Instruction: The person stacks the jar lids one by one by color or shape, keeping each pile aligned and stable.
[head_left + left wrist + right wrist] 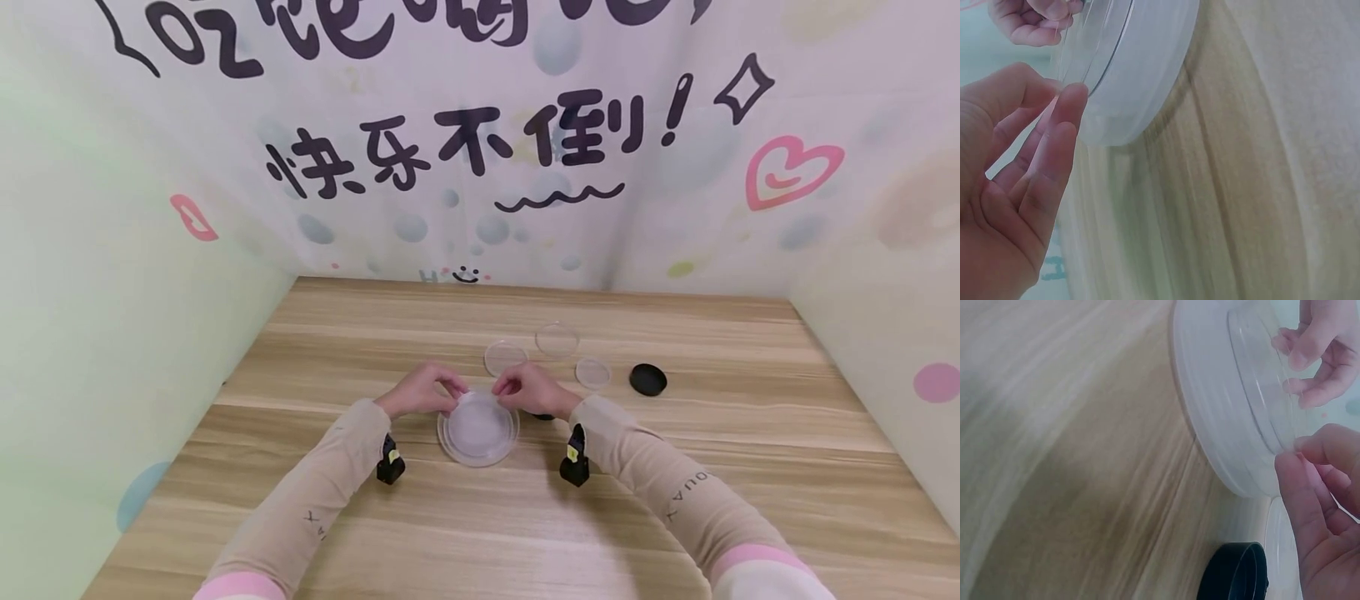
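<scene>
My left hand (425,390) and right hand (534,390) pinch the far rim of a clear round plastic lid (1257,375), one at each side. This lid is over a wider, frosted round lid (1154,69) that lies on the wooden table. Whether the two touch cannot be told. In the left wrist view, the left thumb and fingertips (1072,100) meet at the clear rim. The right wrist view has the right thumb and index finger (1294,478) pinching the same rim. Close below the right hand is a black round lid (1232,572), partly hidden in the head view.
Behind the hands lie three clear discs: one near the right hand (506,358), a larger disc (557,340) farther back, and a smaller disc (593,373). Another black lid (648,379) lies to the right. A printed cloth (465,233) hangs along the table's back edge.
</scene>
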Demonstrator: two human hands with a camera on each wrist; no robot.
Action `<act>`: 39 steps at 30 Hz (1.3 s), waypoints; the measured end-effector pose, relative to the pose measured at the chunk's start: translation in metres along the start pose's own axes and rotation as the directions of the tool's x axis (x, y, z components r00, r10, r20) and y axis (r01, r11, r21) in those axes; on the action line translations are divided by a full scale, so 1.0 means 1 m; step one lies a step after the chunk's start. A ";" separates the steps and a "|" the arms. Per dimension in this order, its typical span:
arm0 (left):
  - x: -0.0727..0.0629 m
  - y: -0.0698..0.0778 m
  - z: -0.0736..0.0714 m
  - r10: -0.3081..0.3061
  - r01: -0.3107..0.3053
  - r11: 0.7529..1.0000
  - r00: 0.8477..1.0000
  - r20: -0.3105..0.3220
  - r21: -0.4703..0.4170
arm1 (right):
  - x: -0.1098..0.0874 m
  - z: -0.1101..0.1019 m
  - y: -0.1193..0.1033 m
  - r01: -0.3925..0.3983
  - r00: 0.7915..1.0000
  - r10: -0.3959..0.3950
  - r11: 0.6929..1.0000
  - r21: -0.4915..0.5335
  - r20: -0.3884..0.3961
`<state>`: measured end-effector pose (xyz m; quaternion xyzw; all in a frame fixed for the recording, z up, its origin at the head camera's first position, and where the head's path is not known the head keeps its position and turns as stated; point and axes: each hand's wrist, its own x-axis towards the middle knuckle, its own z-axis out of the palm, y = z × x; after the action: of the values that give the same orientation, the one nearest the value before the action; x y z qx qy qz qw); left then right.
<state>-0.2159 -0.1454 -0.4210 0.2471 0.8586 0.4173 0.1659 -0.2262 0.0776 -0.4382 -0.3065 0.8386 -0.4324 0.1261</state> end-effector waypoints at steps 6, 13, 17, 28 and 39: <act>-0.002 -0.003 0.001 -0.040 0.040 0.998 0.999 0.010 -0.055 | 0.004 0.003 0.015 0.029 0.999 -0.030 0.998 0.054 0.027; -0.002 -0.006 0.002 -0.072 0.073 0.993 0.997 0.011 -0.092 | 0.001 0.005 0.001 -0.052 0.999 0.052 0.999 0.008 0.008; -0.002 -0.006 0.002 -0.091 0.092 0.992 0.996 0.012 -0.087 | 0.001 0.006 0.000 -0.056 0.998 0.056 0.998 -0.025 0.005; 0.000 -0.006 0.002 -0.139 0.141 0.987 0.990 0.031 -0.078 | 0.001 0.007 -0.002 -0.045 0.999 0.046 0.999 -0.023 0.008; -0.001 -0.004 0.000 -0.135 0.140 0.985 0.989 0.056 -0.102 | 0.000 0.006 -0.002 -0.056 0.998 0.057 0.998 -0.035 0.003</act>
<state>-0.2160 -0.1484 -0.4236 0.1883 0.8461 0.4433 0.2282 -0.2225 0.0728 -0.4399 -0.2857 0.8541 -0.4133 0.1345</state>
